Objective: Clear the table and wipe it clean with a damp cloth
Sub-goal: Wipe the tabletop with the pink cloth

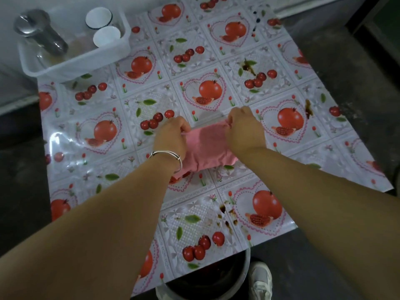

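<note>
A pink cloth [205, 148] lies bunched on the middle of the table [151, 94], which is covered in a fruit-patterned plastic sheet. My left hand [173, 135], with a silver bangle on the wrist, pinches the cloth's far left corner. My right hand [244, 128] pinches its far right corner. The cloth is stretched between the two hands, and its near edge sits crumpled on the table. Dark brown stains mark the sheet near the front [225, 215], at the right [308, 109] and farther back [249, 67].
A white plastic bin [71, 61] at the table's back left corner holds a steel flask [36, 31], two white cups [101, 27] and some glassware. A round bucket [242, 280] stands on the floor below the table's near edge, beside a white shoe [262, 280].
</note>
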The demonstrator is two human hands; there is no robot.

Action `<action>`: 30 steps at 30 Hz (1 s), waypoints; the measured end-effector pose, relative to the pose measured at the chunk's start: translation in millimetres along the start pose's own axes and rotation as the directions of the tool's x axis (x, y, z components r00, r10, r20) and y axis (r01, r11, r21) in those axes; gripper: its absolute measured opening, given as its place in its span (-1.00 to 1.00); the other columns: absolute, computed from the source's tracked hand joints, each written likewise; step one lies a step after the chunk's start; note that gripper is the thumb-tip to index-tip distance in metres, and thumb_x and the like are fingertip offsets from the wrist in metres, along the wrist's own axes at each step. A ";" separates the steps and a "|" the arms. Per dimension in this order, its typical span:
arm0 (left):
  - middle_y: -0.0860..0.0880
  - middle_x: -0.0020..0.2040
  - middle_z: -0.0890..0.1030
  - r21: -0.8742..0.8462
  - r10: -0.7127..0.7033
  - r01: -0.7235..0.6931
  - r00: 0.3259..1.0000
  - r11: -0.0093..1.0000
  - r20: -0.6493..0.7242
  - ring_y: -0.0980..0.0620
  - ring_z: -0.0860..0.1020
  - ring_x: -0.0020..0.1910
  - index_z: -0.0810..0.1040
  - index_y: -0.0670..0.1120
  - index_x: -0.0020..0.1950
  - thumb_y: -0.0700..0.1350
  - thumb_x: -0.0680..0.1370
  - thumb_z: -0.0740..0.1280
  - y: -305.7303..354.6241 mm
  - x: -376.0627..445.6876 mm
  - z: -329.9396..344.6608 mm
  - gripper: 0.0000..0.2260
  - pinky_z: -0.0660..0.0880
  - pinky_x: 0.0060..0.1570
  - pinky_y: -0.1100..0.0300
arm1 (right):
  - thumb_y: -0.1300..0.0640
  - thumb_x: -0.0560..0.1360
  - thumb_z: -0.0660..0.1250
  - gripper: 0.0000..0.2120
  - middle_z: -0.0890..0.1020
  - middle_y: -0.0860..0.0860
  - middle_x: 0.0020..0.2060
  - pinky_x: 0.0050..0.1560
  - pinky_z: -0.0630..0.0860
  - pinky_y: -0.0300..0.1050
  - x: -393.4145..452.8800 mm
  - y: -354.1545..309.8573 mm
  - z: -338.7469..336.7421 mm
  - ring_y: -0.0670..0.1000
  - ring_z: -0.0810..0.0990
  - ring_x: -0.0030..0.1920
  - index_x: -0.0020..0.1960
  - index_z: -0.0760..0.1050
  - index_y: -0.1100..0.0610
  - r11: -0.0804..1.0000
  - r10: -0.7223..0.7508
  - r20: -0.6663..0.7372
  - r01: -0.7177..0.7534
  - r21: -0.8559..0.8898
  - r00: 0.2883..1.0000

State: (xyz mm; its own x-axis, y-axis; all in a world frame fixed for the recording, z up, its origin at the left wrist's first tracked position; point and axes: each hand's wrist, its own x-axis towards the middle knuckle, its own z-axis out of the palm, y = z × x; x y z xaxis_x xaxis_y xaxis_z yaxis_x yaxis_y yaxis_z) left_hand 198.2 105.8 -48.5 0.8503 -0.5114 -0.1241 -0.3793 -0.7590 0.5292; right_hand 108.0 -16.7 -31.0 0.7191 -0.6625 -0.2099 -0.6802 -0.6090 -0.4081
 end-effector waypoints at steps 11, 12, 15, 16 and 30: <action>-0.17 0.18 0.52 -0.140 -0.032 0.021 0.997 0.990 -0.077 -0.15 0.41 0.21 0.53 -0.21 0.15 -0.16 0.44 0.16 -31.9 -24.8 7.2 -0.66 0.28 0.23 0.16 | -0.21 0.57 -0.06 -0.36 -0.04 0.26 0.51 0.41 -0.22 0.38 -18.9 -62.8 60.0 0.31 -0.14 0.49 0.53 -0.06 0.11 0.970 0.216 0.204 -0.185 -0.159 0.955; -0.16 0.22 0.50 -0.164 -0.034 0.022 0.997 0.986 -0.073 -0.13 0.39 0.25 0.52 -0.20 0.17 -0.08 0.41 0.16 -35.8 -30.8 10.0 -0.60 0.27 0.27 0.15 | -0.24 0.56 -0.08 -0.34 -0.11 0.27 0.51 0.39 -0.30 0.38 -17.8 -65.4 66.7 0.32 -0.22 0.49 0.54 -0.11 0.08 0.967 0.229 0.202 -0.199 -0.157 0.952; -0.18 0.37 0.37 -0.245 -0.041 0.022 0.997 0.969 -0.071 -0.11 0.29 0.40 0.44 -0.21 0.29 -0.07 0.50 0.19 -52.6 -43.0 22.6 -0.60 0.14 0.39 0.17 | -0.31 0.53 -0.09 -0.30 -0.23 0.30 0.49 0.35 -0.37 0.38 -19.1 -66.3 88.4 0.36 -0.32 0.46 0.53 -0.15 0.04 0.963 0.201 0.124 -0.173 -0.206 0.972; -0.18 0.40 0.34 -0.251 -0.024 0.003 0.997 0.968 -0.080 -0.11 0.26 0.42 0.41 -0.22 0.32 -0.13 0.54 0.20 -56.7 -45.4 27.0 -0.64 0.11 0.40 0.18 | -0.30 0.54 -0.08 -0.30 -0.23 0.30 0.48 0.35 -0.36 0.38 -20.5 -63.8 93.6 0.36 -0.32 0.46 0.53 -0.15 0.04 0.964 0.170 0.094 -0.146 -0.221 0.981; -0.06 0.46 0.28 -0.010 0.132 -0.133 0.987 0.991 -0.095 -0.03 0.12 0.50 0.29 -0.14 0.42 -0.18 0.58 0.03 -46.6 -113.9 56.9 -0.60 -0.18 0.48 0.03 | -0.42 0.26 -0.60 -0.14 -0.10 -0.03 0.54 0.37 -0.42 0.20 -76.2 54.7 64.2 0.07 -0.21 0.53 0.48 -0.20 -0.12 0.794 -0.369 0.258 0.447 -0.412 0.893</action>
State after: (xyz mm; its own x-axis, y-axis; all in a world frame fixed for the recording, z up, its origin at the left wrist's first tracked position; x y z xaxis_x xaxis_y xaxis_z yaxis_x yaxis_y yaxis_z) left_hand 98.2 176.5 -106.8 0.8237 -0.5664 0.0269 -0.4857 -0.6802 0.5491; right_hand 25.1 28.5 -94.4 0.9298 -0.2545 -0.2657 -0.2773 -0.9594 -0.0514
